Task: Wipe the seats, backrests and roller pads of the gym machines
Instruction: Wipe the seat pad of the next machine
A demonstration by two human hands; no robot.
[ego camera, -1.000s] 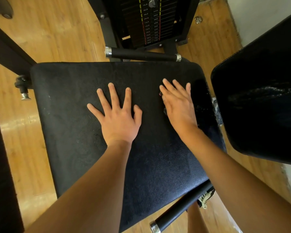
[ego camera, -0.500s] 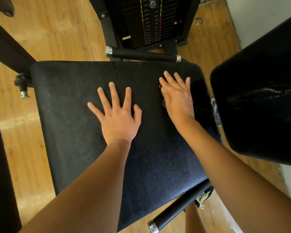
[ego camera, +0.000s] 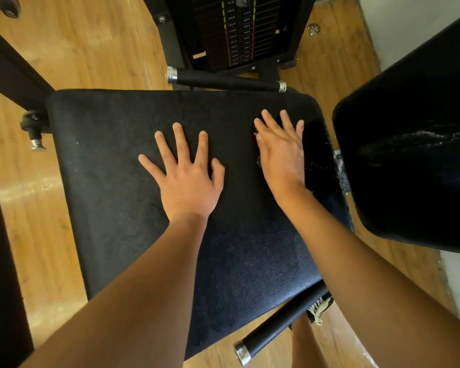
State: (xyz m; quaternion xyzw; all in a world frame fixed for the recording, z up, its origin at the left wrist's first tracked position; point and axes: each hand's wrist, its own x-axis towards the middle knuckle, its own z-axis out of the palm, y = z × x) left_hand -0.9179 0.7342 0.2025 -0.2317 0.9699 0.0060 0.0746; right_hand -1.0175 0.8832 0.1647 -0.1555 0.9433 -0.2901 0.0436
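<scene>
Black padded seat point(ego camera: 112, 181) is pressed by the left hand point(ego camera: 186, 181) and right hand point(ego camera: 282, 155), both flat and spread; with no cloth clearly seen, smears may be left.

Left hand point(ego camera: 186, 181) lies flat, fingers spread; right hand point(ego camera: 282, 152) flat, fingers straight.

Counted are two hands (left hand point(ego camera: 187, 183), right hand point(ego camera: 282, 155)), one seat point(ego camera: 112, 166), one backrest point(ego camera: 409, 123), one weight stack point(ego camera: 237, 35), and two bars (far bar point(ego camera: 226, 82), near bar point(ego camera: 282, 328)).

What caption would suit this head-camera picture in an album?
Left hand and right hand rest open-fingered on a black gym seat.
</scene>
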